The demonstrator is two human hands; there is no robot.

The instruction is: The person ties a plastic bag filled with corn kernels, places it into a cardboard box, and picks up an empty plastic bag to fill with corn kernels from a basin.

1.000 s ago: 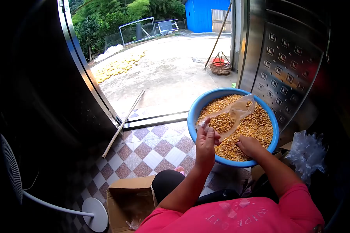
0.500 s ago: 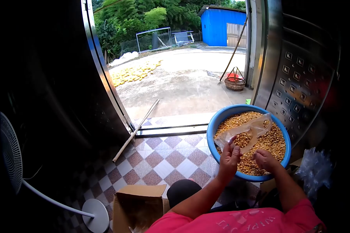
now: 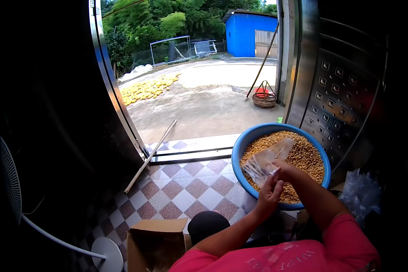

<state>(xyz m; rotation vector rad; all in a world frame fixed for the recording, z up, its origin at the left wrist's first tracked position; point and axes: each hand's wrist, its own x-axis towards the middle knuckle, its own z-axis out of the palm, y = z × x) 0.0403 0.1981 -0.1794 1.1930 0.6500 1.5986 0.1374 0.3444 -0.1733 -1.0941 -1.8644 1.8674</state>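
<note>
A blue basin [image 3: 238,168] at the right holds yellow corn kernels [image 3: 307,156]. Over the kernels lies a clear plastic bag [image 3: 269,158], its near edge at my hands. My left hand [image 3: 270,192] is closed on the bag's edge, above the basin's near side. Just beyond it, my right hand [image 3: 284,171] reaches across to the bag's opening; its fingers are partly hidden by the plastic, and what they hold, if anything, cannot be made out.
An open cardboard box [image 3: 157,226] is at the lower left, beside a white fan [image 3: 106,255]. A pole [image 3: 150,156] lies across the threshold. Clear plastic bags [image 3: 361,192] are bunched at the right. Outside are a wicker basket [image 3: 264,100] and spread yellow corn [image 3: 149,89].
My right hand has moved from the kernels leftward to the bag beside my left hand. The bag, spread in a loop before, now looks flatter. The camera view has shifted.
</note>
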